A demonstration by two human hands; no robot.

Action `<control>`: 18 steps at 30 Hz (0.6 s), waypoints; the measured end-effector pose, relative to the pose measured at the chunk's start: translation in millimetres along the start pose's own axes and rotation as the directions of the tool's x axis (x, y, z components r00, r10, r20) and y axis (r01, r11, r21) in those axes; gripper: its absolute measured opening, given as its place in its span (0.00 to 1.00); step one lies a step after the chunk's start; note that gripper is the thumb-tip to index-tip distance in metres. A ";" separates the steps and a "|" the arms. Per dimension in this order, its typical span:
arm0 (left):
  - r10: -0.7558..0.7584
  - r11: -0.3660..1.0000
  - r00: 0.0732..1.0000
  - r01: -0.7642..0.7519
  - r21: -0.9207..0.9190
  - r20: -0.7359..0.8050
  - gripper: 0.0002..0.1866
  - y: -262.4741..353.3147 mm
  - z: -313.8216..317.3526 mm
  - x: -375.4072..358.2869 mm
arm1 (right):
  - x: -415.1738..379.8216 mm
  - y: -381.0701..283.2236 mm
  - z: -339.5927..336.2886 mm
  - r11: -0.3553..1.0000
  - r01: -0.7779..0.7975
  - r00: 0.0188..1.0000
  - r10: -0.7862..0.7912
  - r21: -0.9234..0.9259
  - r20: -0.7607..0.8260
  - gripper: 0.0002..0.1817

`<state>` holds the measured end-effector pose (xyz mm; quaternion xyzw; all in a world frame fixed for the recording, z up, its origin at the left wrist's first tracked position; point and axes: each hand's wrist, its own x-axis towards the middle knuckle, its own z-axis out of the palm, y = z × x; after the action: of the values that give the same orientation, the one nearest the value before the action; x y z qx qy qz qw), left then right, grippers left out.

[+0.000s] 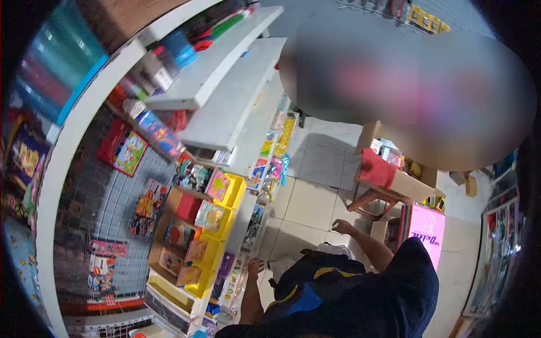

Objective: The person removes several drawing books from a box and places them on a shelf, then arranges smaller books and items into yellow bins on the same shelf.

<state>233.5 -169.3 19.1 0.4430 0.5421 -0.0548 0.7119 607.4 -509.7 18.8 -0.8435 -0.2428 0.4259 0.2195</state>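
Observation:
My left hand point(255, 266) hangs low beside the shelf, close to the small packets point(236, 276) on its lower tier. Its fingers look apart, with nothing visible in them. Out in front of my body, above the tiled floor point(307, 205), is my right hand point(342, 226), small in view. It seems loosely open and I see nothing in it. Yellow trays point(228, 222) with small boxed goods stand on the shelf left of my left hand. A dark shirt point(338, 287) covers my body.
White shelves point(225, 115) run along the left, with a wire grid point(84, 214) of hanging goods. An open carton point(414, 186) with a red cloth rests on a brown stool point(375, 204). Near my right arm stands a pink box point(426, 225). The upper right is blurred.

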 end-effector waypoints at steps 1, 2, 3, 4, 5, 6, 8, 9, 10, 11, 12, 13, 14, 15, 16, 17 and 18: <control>-0.007 0.999 1.000 0.008 -0.034 0.020 0.24 -4.9 9.4 10.2 | 23.7 16.8 3.7 0.971 0.202 0.973 -0.214 -0.127 -0.085 0.17; 0.067 0.993 0.993 -0.056 -0.104 0.096 0.21 -28.8 12.2 27.0 | 14.8 11.6 -9.0 0.971 0.223 0.965 -0.232 -0.083 -0.120 0.18; 0.051 0.999 0.994 -0.051 -0.004 0.097 0.20 -25.8 29.4 23.7 | 3.8 -3.8 -25.8 0.969 0.243 0.957 -0.246 -0.041 -0.153 0.19; 0.036 0.995 0.995 -0.045 0.094 0.098 0.18 -21.2 49.8 9.3 | -7.0 -10.4 -39.0 0.965 0.263 0.948 -0.259 -0.003 -0.186 0.20; 0.023 0.981 0.995 -0.041 0.191 0.096 0.17 -20.3 67.8 -0.1 | -19.7 -9.4 -49.0 0.972 0.235 0.954 -0.232 -0.006 -0.189 0.20; 0.034 0.975 0.994 -0.056 0.216 0.102 0.14 -19.3 83.2 -5.7 | -30.9 -5.2 -56.8 0.978 0.207 0.960 -0.204 -0.005 -0.191 0.20; 0.057 0.972 0.994 -0.077 0.224 0.093 0.14 -16.0 111.4 -15.1 | -27.6 41.5 -56.8 0.993 0.117 0.985 -0.120 -0.033 -0.126 0.21; 0.073 0.970 0.993 -0.091 0.227 0.089 0.13 -13.0 124.2 -16.5 | -49.4 44.3 -66.7 0.997 0.069 0.986 -0.074 -0.040 -0.147 0.21; 0.093 0.972 0.992 -0.108 0.210 0.080 0.13 -9.9 135.5 -17.9 | -65.1 54.8 -73.8 1.000 0.015 0.988 -0.012 0.013 -0.157 0.20; 0.119 0.963 0.979 -0.154 0.221 0.165 0.13 -9.5 139.3 -9.2 | -77.4 65.6 -80.5 0.997 -0.040 0.985 0.050 0.066 -0.163 0.19; 0.138 0.955 0.958 -0.196 0.224 0.251 0.14 -10.8 140.9 3.1 | -87.6 77.6 -86.0 0.995 -0.009 0.970 0.032 0.095 -0.241 0.18; 0.148 0.949 0.931 -0.229 0.217 0.335 0.15 -8.0 151.4 3.1 | -98.8 96.5 -85.8 0.993 0.018 0.950 0.019 0.115 -0.311 0.17; -0.027 0.990 0.982 0.001 0.138 0.188 0.15 -1.6 169.9 10.5 | -109.7 115.9 -86.9 0.990 0.045 0.927 0.007 0.130 -0.376 0.16; -0.017 0.975 0.975 -0.033 0.219 0.220 0.15 -1.2 180.4 24.4 | -123.4 126.4 -92.9 0.955 0.110 0.884 0.032 0.274 -0.467 0.15; -0.006 0.951 0.968 -0.071 0.300 0.250 0.16 1.7 191.3 49.3 | -136.2 132.1 -99.6 0.894 0.192 0.832 0.070 0.405 -0.551 0.14; 0.004 0.918 0.960 -0.114 0.379 0.280 0.16 4.4 200.7 61.5 | -143.7 137.0 -106.0 0.808 0.287 0.772 0.123 0.514 -0.624 0.13; 0.058 0.912 0.943 -0.183 0.366 0.327 0.15 13.4 215.4 61.1 | -147.1 144.0 -111.4 0.816 0.254 0.732 0.189 0.520 -0.654 0.12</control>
<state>421.6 -285.3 -19.1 0.5952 0.3734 -0.1859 0.6868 655.0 -728.8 86.0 -0.8268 -0.0202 0.1362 0.5454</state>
